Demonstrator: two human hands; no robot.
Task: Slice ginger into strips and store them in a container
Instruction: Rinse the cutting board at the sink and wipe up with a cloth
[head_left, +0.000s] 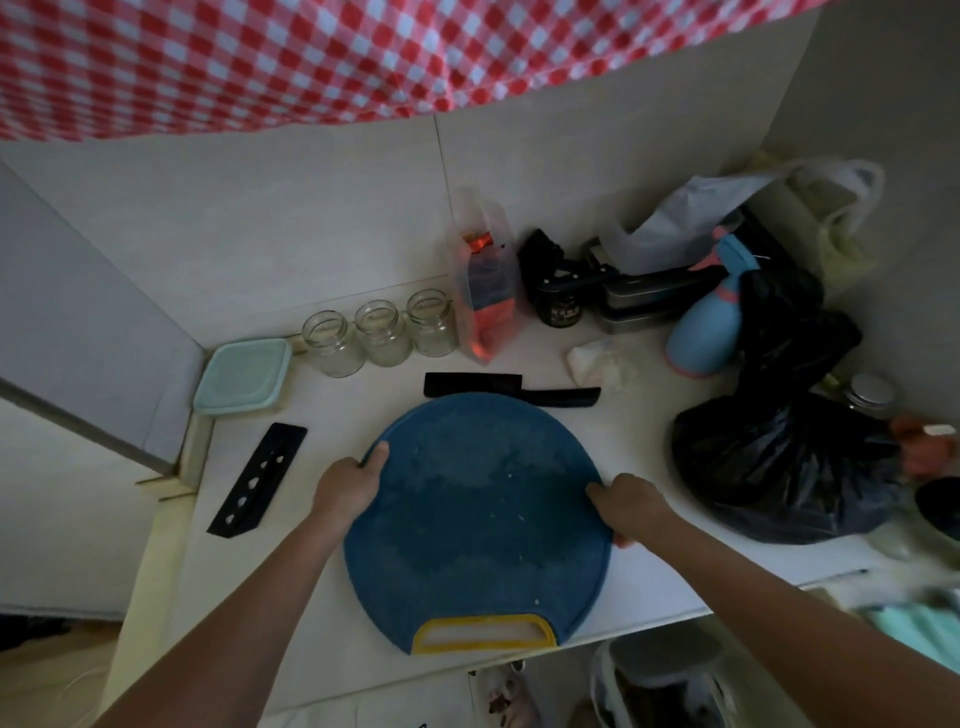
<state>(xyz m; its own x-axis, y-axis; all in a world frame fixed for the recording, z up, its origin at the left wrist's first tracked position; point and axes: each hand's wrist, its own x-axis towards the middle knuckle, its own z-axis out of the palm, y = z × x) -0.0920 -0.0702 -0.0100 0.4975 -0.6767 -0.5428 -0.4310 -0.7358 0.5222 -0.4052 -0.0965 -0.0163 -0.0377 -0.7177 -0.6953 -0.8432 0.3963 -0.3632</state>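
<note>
- Presently, head view: left hand (348, 486) and right hand (631, 506) grip opposite rims of the round blue cutting board (478, 519), thumbs on top.
- Board looks stiff, light and patchy-damp, so probably slippery; the rim or the yellow handle (478, 647) is the best hold.
- No ginger visible; lidded container (244, 374) back-left, knife (498, 387) just behind the board.

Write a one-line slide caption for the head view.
Left hand and right hand grip opposite edges of a round blue cutting board; a black knife lies just behind it.
</note>
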